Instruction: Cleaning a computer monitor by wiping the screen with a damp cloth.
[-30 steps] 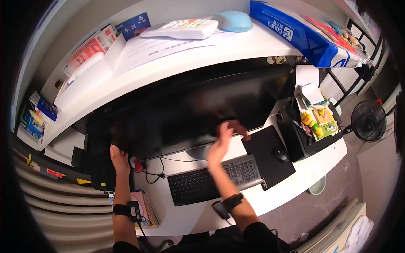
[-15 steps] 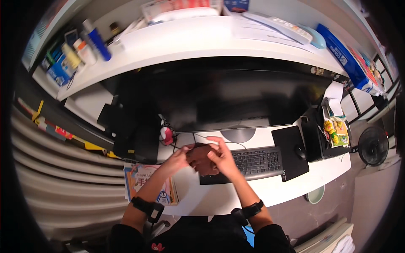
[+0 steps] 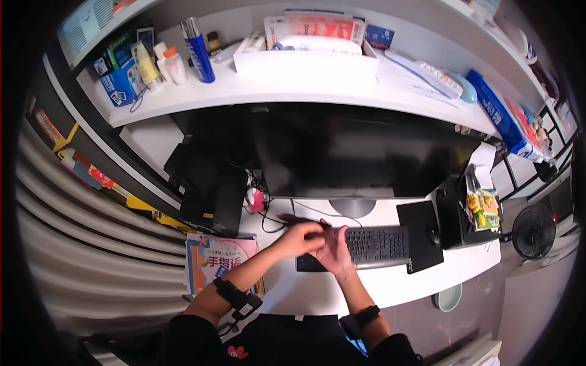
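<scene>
Over the desk, just left of the keyboard, my two hands meet. My left hand reaches across my right palm with its fingers curled in; what they hold, if anything, is hidden. My right hand has its palm showing and its thumb standing apart, with its fingers partly covered by the left. A dark, motion-smeared thing shows just beyond the hands; its kind and which hand touches it cannot be made out. Behind the hands stands a wide black monitor on a round base.
Books lie stacked at the desk's left, beside a black box-shaped device and tangled cables. A mouse rests on a black mat. A black bin of small items stands right. The white shelf carries bottles and a tray.
The brown, soft-looking thing between my hands has gone from plain view; only a dark smear shows beyond them. My left hand has moved right, across my right palm. The view has shifted.
</scene>
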